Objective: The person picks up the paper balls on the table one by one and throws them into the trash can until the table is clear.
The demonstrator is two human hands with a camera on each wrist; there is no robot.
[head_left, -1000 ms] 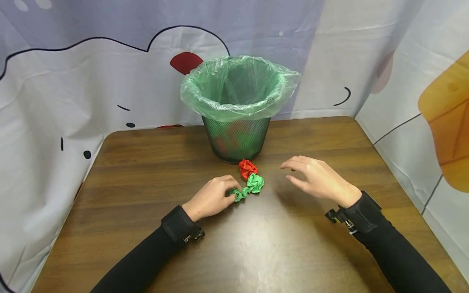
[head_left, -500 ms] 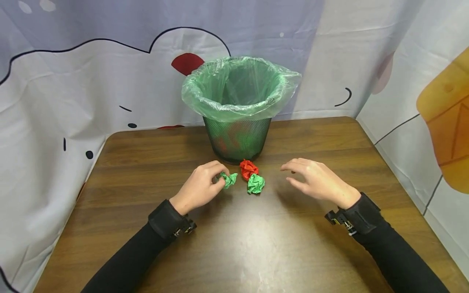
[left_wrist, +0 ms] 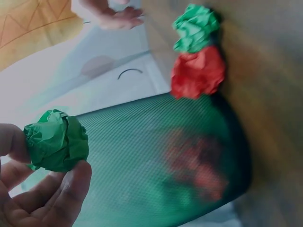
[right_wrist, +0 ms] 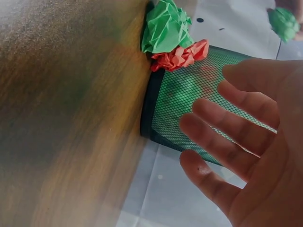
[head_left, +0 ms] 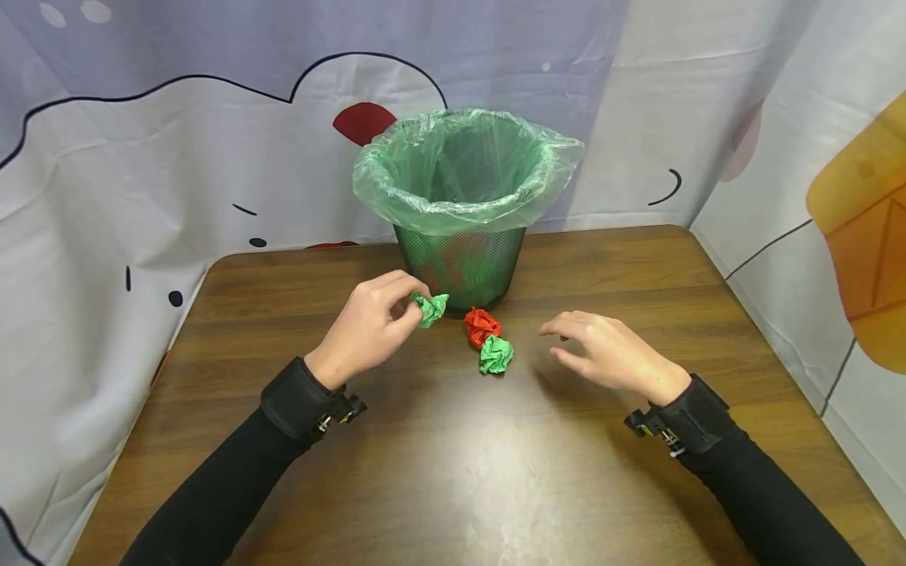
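My left hand (head_left: 370, 321) pinches a crumpled green paper ball (left_wrist: 57, 142) between thumb and fingers, raised above the table in front of the mesh wastebasket (head_left: 460, 267). A second green paper ball (head_left: 496, 355) lies on the table, touching a red paper ball (head_left: 483, 327) near the basket's base. To the right of these two, my right hand (head_left: 612, 354) hovers with relaxed fingers and holds nothing, as the right wrist view also shows. Through the mesh in the left wrist view, blurred red paper (left_wrist: 196, 165) and something green show inside the basket.
A green plastic bag (head_left: 382, 185) lines the basket and folds over its rim. The wooden table (head_left: 453, 472) backs onto a printed curtain (head_left: 177, 173), which also runs along the right side.
My left hand has picked up one green paper ball from beside the other two and carried it up and to the left, toward the basket. The right hand has barely moved.
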